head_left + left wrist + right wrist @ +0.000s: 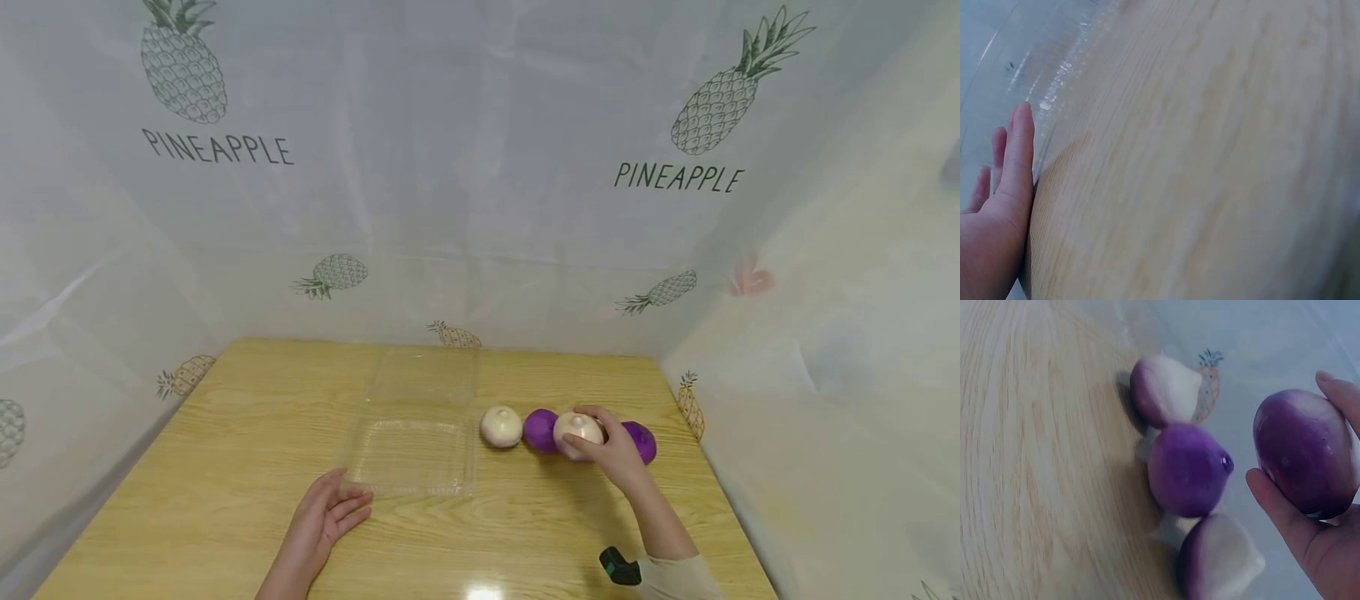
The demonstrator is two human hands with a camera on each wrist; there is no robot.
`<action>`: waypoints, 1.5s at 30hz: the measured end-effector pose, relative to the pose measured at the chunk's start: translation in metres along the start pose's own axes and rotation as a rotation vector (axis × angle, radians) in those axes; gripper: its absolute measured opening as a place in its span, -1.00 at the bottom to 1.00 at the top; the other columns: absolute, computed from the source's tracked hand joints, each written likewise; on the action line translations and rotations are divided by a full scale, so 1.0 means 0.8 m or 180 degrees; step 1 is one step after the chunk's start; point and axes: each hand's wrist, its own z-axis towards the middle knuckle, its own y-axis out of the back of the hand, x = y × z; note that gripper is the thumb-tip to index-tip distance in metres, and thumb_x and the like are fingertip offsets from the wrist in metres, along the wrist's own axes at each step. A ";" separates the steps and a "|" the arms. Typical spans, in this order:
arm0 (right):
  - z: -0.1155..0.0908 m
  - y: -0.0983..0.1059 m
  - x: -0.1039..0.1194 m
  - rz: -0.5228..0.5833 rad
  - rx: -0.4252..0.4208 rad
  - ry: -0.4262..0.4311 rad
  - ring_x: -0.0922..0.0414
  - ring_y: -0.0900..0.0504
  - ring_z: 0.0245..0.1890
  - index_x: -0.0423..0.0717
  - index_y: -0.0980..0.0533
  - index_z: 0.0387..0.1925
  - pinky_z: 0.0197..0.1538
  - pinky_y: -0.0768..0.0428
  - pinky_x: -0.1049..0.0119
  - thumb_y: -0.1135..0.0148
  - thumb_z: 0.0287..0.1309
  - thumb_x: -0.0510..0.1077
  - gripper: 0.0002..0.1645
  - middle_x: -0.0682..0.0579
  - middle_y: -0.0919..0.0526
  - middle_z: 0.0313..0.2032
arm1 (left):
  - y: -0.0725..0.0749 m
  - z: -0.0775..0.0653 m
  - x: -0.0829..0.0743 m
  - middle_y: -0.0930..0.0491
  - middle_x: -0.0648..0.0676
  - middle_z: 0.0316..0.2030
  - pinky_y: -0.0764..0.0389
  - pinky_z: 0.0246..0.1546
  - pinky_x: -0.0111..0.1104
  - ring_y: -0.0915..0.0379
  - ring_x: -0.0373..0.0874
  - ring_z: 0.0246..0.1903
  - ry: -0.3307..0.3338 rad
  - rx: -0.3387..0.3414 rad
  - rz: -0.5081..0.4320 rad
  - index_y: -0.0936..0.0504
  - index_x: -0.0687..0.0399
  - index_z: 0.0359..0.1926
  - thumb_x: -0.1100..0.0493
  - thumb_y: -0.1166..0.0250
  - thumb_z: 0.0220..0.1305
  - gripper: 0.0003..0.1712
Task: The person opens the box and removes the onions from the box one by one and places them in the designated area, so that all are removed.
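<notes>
My right hand (617,454) grips a round purple-and-white vegetable (1300,453) with a small nub on top, thumb and fingers on opposite sides. It is held up over a row of similar ones. In that row are a pale one (501,427), a purple one (541,431) and, in the right wrist view, another purple-and-white one (1216,559), hidden in the head view. A second purple one (641,442) shows past my hand. My left hand (324,518) lies with relaxed fingers at the near left corner of a clear plastic clamshell box (408,492), its lid (423,375) folded back.
The wooden table (240,450) reaches a pineapple-print curtain (480,208) at the back and both sides. The row of vegetables stands just right of the clear box. A dark strap piece (619,567) sits by my right sleeve.
</notes>
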 end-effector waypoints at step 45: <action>-0.028 0.084 -0.067 -0.0116 -0.0992 -0.0211 -0.15 -0.30 0.14 -0.22 -0.13 0.44 -0.21 -0.33 0.75 -0.44 0.11 -0.14 -0.03 -0.33 -0.11 0.29 | 0.001 -0.003 0.003 -0.54 0.16 -0.17 -0.60 0.00 -0.04 -0.59 0.09 -0.07 -0.0065 0.0039 -0.0113 -0.18 0.26 0.26 0.06 0.12 0.59 -0.58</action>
